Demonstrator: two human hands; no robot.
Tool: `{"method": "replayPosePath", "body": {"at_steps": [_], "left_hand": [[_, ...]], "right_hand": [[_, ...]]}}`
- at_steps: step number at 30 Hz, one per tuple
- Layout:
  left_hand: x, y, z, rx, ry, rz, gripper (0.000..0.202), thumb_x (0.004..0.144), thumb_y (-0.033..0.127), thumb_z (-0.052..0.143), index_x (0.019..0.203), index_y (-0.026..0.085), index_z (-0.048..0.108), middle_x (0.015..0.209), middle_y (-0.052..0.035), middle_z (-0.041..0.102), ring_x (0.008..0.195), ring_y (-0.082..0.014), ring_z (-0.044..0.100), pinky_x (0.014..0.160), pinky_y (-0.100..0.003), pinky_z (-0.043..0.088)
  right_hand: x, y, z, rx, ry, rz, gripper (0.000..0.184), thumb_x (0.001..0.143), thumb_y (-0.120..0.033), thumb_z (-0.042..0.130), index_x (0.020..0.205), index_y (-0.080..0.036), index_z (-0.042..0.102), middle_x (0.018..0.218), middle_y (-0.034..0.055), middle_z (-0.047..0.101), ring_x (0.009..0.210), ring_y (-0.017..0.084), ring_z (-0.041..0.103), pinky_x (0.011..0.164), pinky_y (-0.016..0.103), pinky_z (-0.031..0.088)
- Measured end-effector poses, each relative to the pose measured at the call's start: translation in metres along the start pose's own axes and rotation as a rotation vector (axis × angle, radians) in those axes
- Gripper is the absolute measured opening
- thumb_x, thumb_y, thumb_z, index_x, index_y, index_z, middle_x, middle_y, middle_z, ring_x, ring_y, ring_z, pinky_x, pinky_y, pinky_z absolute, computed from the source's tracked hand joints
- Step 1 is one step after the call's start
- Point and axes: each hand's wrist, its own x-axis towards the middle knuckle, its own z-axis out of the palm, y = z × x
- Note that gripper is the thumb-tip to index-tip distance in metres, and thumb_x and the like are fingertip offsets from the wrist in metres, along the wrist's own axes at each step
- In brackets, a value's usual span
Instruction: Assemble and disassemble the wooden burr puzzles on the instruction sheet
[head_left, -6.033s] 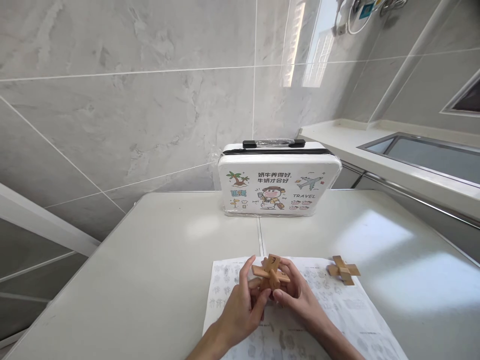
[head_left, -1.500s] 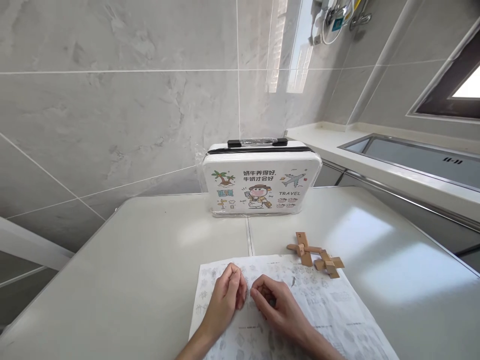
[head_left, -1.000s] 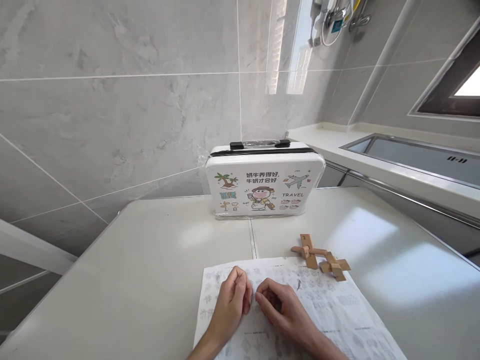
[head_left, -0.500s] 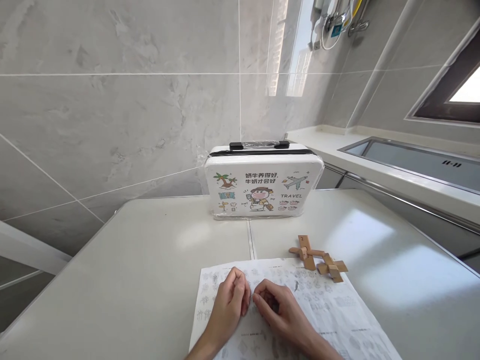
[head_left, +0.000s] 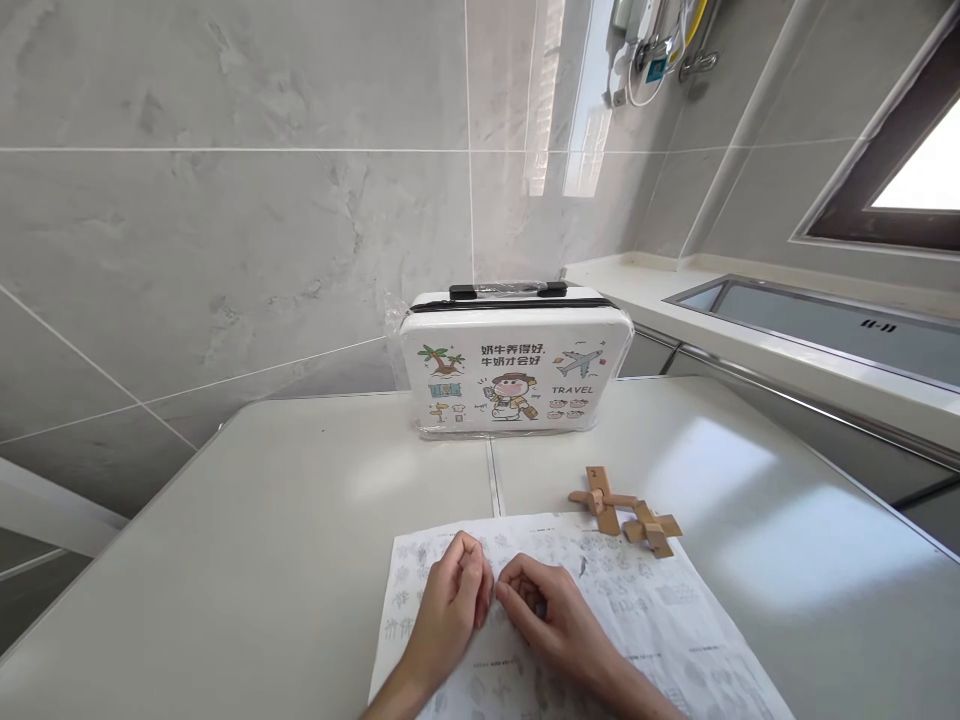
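My left hand [head_left: 459, 592] rests on a printed paper sheet [head_left: 641, 625], its fingers curled in and the thumb against them. Close beside it, with a narrow gap between, is my right hand [head_left: 550, 603], the thumb and forefinger drawn together. Whatever either hand may hold is hidden by the fingers. A wooden puzzle [head_left: 600, 499] made of crossed light-brown pieces, one marked 2, lies past the sheet's far edge. A second cluster of crossed wooden pieces [head_left: 651, 528] adjoins it, over the sheet's far right corner.
A white case [head_left: 514, 375] with cartoon prints, a black handle and clear plastic wrap stands at the back of the white table [head_left: 262, 540]. Behind it rises a grey tiled wall [head_left: 225, 220]. On the right runs a counter with a sink [head_left: 817, 325], below a window [head_left: 915, 185].
The whole scene has shifted slightly left in view as my head turned. Both hands keep nearly the same curled pose over the sheet, and the wooden pieces lie unchanged.
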Motion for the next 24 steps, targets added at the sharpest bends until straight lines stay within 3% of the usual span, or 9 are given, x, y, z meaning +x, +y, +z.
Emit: {"method": "replayPosePath", "body": {"at_steps": [13, 19, 24], "left_hand": [[0.0, -0.003, 0.001, 0.076, 0.027, 0.044, 0.043, 0.107, 0.055, 0.043, 0.078, 0.023, 0.042, 0.061, 0.0049, 0.049, 0.054, -0.0119, 0.038, 0.058, -0.026, 0.035], [0.001, -0.004, 0.0, 0.064, 0.026, 0.034, 0.041, 0.107, 0.053, 0.044, 0.079, 0.023, 0.042, 0.065, 0.0049, 0.05, 0.054, -0.0108, 0.038, 0.058, -0.026, 0.034], [0.001, -0.004, -0.001, 0.062, 0.012, 0.032, 0.037, 0.107, 0.049, 0.044, 0.08, 0.023, 0.041, 0.067, 0.0048, 0.05, 0.054, -0.0099, 0.038, 0.057, -0.025, 0.034]], "right_hand": [[0.002, -0.002, -0.006, 0.287, 0.09, 0.113, 0.052, 0.094, -0.07, 0.062, 0.079, -0.021, 0.057, 0.057, -0.0055, 0.052, 0.046, 0.01, 0.045, 0.048, 0.023, 0.038], [0.002, 0.003, -0.019, 0.615, 0.319, 0.139, 0.057, 0.098, -0.069, 0.056, 0.066, -0.022, 0.052, 0.046, -0.0076, 0.042, 0.039, 0.008, 0.03, 0.039, 0.021, 0.022], [-0.002, 0.005, -0.042, 0.936, 0.44, 0.05, 0.057, 0.1, -0.063, 0.055, 0.061, -0.021, 0.052, 0.043, -0.0096, 0.033, 0.036, 0.005, 0.016, 0.037, 0.021, 0.015]]}}
